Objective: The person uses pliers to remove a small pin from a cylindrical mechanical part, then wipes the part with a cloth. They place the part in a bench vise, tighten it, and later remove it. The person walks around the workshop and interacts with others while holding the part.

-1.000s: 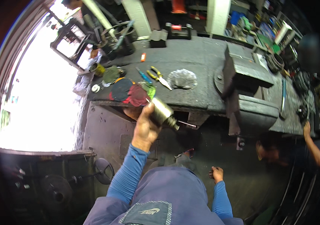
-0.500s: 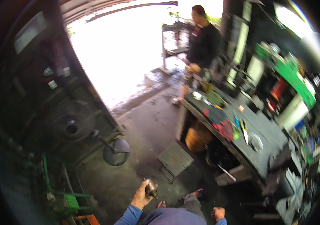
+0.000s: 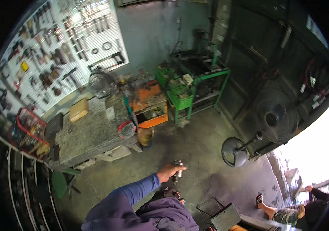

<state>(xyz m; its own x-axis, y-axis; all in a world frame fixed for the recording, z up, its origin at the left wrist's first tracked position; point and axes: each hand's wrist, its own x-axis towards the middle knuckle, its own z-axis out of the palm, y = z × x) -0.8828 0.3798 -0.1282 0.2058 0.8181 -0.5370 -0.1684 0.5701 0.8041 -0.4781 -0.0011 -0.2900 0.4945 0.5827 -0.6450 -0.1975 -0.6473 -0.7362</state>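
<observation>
My left hand (image 3: 166,173) reaches out over the floor from a blue sleeve, its fingers wrapped round a small metal cylindrical part (image 3: 177,175). The part is shiny grey and stepped, with a narrower lower end, and is held roughly upright. Its exact kind is not clear. Nothing else touches it. My right hand is outside the picture. Below the held part, my foot in a sandal (image 3: 180,198) shows on the concrete floor.
A workbench (image 3: 91,133) carries a cardboard box (image 3: 79,110); a tool board (image 3: 95,30) hangs behind. Beyond stand an orange cabinet (image 3: 153,122) and a green metal stand (image 3: 207,75). At right are a pedestal fan (image 3: 274,117), a low stool (image 3: 226,217) and another person (image 3: 287,213).
My view has swung left, from the doorway and dark bench to the tool board and workbench. My left hand still grips the metal part; my right hand has left the picture.
</observation>
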